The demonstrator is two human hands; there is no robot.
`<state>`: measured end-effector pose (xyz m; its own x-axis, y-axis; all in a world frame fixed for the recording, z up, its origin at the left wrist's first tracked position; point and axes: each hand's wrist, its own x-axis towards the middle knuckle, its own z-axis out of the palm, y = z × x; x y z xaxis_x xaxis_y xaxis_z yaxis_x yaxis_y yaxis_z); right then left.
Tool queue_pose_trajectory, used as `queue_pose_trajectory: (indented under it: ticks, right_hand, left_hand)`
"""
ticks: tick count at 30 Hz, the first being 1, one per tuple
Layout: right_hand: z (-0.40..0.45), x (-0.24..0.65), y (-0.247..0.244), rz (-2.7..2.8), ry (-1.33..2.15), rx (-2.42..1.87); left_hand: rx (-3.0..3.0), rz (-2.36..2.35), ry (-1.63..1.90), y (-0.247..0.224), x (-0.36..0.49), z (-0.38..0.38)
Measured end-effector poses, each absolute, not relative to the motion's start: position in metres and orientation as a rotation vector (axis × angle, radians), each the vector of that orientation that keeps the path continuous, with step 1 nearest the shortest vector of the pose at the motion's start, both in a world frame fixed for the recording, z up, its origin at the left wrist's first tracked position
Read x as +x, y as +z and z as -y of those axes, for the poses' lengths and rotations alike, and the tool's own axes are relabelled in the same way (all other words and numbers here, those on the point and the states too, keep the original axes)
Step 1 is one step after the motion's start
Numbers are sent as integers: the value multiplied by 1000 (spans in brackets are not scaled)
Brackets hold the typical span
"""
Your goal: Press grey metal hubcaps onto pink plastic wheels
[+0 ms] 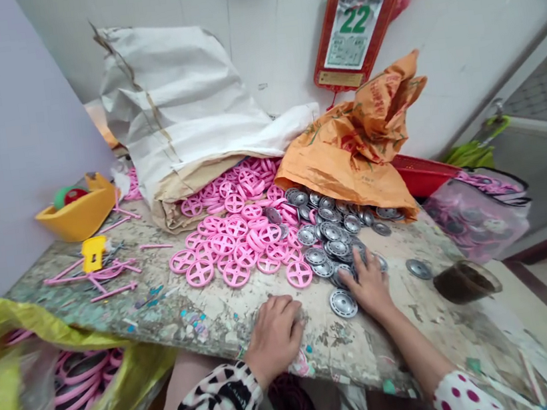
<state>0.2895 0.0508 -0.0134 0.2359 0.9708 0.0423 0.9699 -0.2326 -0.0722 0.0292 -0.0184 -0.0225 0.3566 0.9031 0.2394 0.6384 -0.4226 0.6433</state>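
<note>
My left hand (pixel 275 336) rests on the worn table top (pixel 177 312) with its fingers curled, and whatever lies beneath them is hidden. My right hand (pixel 368 281) lies with its fingers apart on the edge of a heap of silver-grey plastic hubcaps (pixel 330 231). One loose hubcap (pixel 343 303) sits just below that hand, and another (pixel 419 269) lies off to its right. To the left of the silver heap spreads a large pile of pink spoked plastic wheels (pixel 237 236).
Behind the piles lie a white woven sack (pixel 178 96) and an orange sack (pixel 362 153). A yellow bag of pink parts (pixel 65 387) hangs at the near left. Pink rods (pixel 91 275), a yellow holder (pixel 78 214), a red basket (pixel 423 173), a pink bag (pixel 474 219) and a brown cup (pixel 465 280) stand about.
</note>
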Motion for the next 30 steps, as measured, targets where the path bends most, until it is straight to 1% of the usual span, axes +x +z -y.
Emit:
queue_pose_trajectory:
  ticks: [4,7,12,15,18,20,22,25,27,30]
  right_hand:
    - [-64,227,-9,2040,-29,-2349]
    - [-66,201,-9,2131,-40,-2295]
    - [-65,195,-9,2137,-22,-2310]
    - [-57,194,-5,2101,41,-2398]
    - [-39,191,-6,2155,8,-2382]
    - [-27,191,-9,2265,-21,-2306]
    - [-18,191,-12,2330,-39,-2263]
    - [-15,191,-14,2329,-60,-2259]
    - [-15,191,-13,2313,-67,-2254]
    - [-16,190,-10,2298,-71,-2235]
  left_hand:
    - [2169,-1323,830,-21,28,21]
    - [2170,-1312,855,-20,27,23]
    - [2098,-1257,951,-27,25,22]
    - [1959,-1188,1116,-33,22,19]
    - [1884,-1143,1275,-31,7,8]
    - [1913,-1250,1388,-25,-12,-9]
    - [1921,-1477,1465,-15,-36,-34]
    - [1947,-1862,1335,-1,-68,-81]
    - [1930,-2085,1122,5,-81,-110]
    - [1874,-2119,816,6,-80,-137]
